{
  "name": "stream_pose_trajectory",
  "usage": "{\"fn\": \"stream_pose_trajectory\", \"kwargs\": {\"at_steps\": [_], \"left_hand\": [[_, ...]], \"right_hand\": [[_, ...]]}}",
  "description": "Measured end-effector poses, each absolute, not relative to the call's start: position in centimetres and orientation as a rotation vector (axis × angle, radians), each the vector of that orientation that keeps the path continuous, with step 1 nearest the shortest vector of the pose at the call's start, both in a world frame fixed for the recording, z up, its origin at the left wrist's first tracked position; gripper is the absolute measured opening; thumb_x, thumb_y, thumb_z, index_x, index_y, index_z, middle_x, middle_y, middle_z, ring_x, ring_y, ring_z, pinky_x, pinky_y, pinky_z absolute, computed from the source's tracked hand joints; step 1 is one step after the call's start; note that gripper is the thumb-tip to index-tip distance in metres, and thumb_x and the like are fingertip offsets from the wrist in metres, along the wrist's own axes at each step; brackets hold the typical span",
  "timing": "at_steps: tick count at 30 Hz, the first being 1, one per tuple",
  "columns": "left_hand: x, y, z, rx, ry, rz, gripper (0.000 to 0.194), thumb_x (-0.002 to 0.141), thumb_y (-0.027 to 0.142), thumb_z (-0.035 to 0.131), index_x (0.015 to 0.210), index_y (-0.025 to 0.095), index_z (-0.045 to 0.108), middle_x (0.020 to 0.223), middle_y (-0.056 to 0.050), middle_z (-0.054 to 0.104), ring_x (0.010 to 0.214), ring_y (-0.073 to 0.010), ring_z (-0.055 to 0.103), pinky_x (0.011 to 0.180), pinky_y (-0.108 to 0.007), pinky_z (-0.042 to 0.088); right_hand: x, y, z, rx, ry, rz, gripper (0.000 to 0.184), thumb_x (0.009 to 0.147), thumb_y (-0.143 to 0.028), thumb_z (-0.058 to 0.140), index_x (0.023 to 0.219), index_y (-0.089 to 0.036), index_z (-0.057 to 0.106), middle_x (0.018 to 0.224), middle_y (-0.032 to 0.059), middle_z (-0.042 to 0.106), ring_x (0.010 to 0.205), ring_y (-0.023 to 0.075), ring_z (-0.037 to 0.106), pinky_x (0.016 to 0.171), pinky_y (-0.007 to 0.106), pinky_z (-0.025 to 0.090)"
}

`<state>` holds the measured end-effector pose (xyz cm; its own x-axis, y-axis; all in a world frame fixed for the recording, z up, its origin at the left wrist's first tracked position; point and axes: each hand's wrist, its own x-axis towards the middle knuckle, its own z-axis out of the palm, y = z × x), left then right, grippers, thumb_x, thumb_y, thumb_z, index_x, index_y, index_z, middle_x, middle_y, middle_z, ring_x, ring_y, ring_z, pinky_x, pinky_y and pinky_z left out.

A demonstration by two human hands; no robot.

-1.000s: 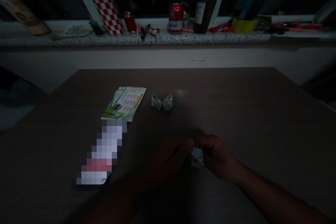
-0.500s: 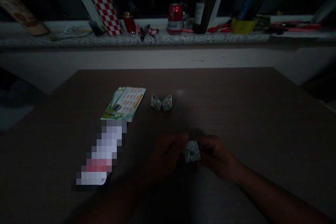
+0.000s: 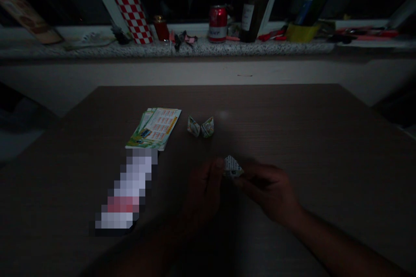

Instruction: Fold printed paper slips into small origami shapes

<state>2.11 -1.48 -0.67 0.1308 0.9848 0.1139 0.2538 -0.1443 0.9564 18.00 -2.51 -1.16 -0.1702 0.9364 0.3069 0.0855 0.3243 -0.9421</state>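
Folded paper [image 3: 232, 167] held, card stack [image 3: 156, 129], red can [image 3: 217, 21]

Folded printed paper [image 3: 233, 166], pointed, between hands [image 3: 274, 190]

Legible words: none with certainty. Red can [image 3: 217, 22]: lettering across pale lower band, too dim to make out. Stack of cards [image 3: 159, 125] on desk [image 3: 292, 130]: top card bears orange-red entries in a calendar-like grid, figures too small to read; yellow strip along one edge, characters illegible. Dark bottle [image 3: 258, 11]: white label, print unreadable. Held folded paper [image 3: 232, 164]: rows of tiny print, unreadable.
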Motion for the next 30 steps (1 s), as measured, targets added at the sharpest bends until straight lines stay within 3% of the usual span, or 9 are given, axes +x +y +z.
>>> {"fn": "stream_pose_trajectory", "kwargs": {"at_steps": [4,7,9,12,17,21,24,28,30], "left_hand": [[1.7,-1.3,-0.6,1.723,1.171,0.969,0.042,0.097,0.042,0.036,0.063,0.019,0.047,0.057,0.003,0.043,0.053,-0.0115,0.041,0.053,-0.025,0.033],[1.0,-0.8,-0.2,1.809,1.131,0.985,0.019,0.093,0.032,0.048,0.088,0.018,0.059,0.073,0.001,0.058,0.065,-0.0131,0.054,0.06,-0.024,0.042],[0.5,-0.5,0.2,1.888,1.033,1.043,0.017,0.089,0.025,0.056,0.104,0.019,0.06,0.09,-0.002,0.066,0.079,-0.0149,0.06,0.07,-0.024,0.047],[0.1,0.0,0.4,1.98,0.868,1.095,0.014,0.083,0.018,0.064,0.096,0.019,0.068,0.096,-0.004,0.069,0.088,-0.0156,0.064,0.078,-0.025,0.049],[0.2,0.0,0.4,1.758,0.939,1.113,0.005,0.078,0.016,0.072,0.081,0.019,0.074,0.087,-0.003,0.072,0.08,-0.0142,0.068,0.072,-0.023,0.052],[0.6,-0.3,0.3,1.572,1.023,1.108,0.001,0.076,0.019,0.073,0.076,0.018,0.074,0.081,-0.002,0.072,0.075,-0.0134,0.067,0.067,-0.021,0.052],[0.9,-0.4,0.3,1.422,1.102,1.087,0.008,0.074,0.02,0.075,0.08,0.017,0.071,0.079,-0.002,0.072,0.073,-0.0138,0.067,0.065,-0.021,0.052],[0.8,-0.4,0.4,1.343,1.099,0.995,0.032,0.072,0.02,0.074,0.103,0.018,0.067,0.08,-0.001,0.072,0.073,-0.015,0.067,0.066,-0.024,0.053],[0.7,-0.3,0.5,1.401,1.074,0.927,0.026,0.073,0.022,0.073,0.099,0.017,0.069,0.081,-0.003,0.072,0.075,-0.0155,0.066,0.067,-0.024,0.052]], "right_hand": [[18.7,-2.2,-1.1,-0.981,-1.575,0.814,0.009,0.083,-0.013,0.064,0.083,-0.02,0.071,0.082,0.0042,0.069,0.075,0.0156,0.065,0.066,0.028,0.053],[19.3,-2.0,-0.9,-0.926,-1.718,0.737,0.011,0.082,-0.009,0.064,0.088,-0.017,0.07,0.087,0.0071,0.069,0.079,0.0165,0.066,0.069,0.029,0.054],[19.7,-1.9,-0.8,-0.873,-1.819,0.707,0.014,0.081,-0.007,0.064,0.092,-0.015,0.069,0.088,0.0082,0.07,0.082,0.0172,0.067,0.072,0.029,0.055],[20.1,-1.8,-0.6,-0.842,-1.874,0.678,0.017,0.081,-0.006,0.064,0.094,-0.014,0.069,0.089,0.0092,0.071,0.083,0.0176,0.068,0.072,0.029,0.056],[19.8,-1.8,-0.6,-0.901,-1.76,0.721,0.014,0.081,-0.009,0.067,0.091,-0.016,0.071,0.088,0.0077,0.074,0.082,0.0176,0.071,0.074,0.029,0.057],[19.3,-2.1,-0.8,-1.027,-1.552,0.798,0.007,0.078,-0.014,0.071,0.083,-0.018,0.072,0.075,0.0032,0.075,0.066,0.0141,0.07,0.06,0.023,0.056],[19.1,-2.3,-0.8,-1.112,-1.45,0.769,0.006,0.073,-0.016,0.075,0.076,-0.019,0.07,0.064,0.0,0.071,0.054,0.0113,0.064,0.05,0.019,0.052],[19.2,-2.2,-0.7,-1.115,-1.486,0.787,0.006,0.072,-0.016,0.074,0.074,-0.019,0.069,0.064,0.0008,0.071,0.054,0.012,0.064,0.05,0.021,0.052],[19.2,-2.1,-0.7,-1.102,-1.52,0.798,0.006,0.072,-0.015,0.074,0.075,-0.019,0.069,0.065,0.001,0.071,0.056,0.0122,0.064,0.051,0.021,0.052]]}}
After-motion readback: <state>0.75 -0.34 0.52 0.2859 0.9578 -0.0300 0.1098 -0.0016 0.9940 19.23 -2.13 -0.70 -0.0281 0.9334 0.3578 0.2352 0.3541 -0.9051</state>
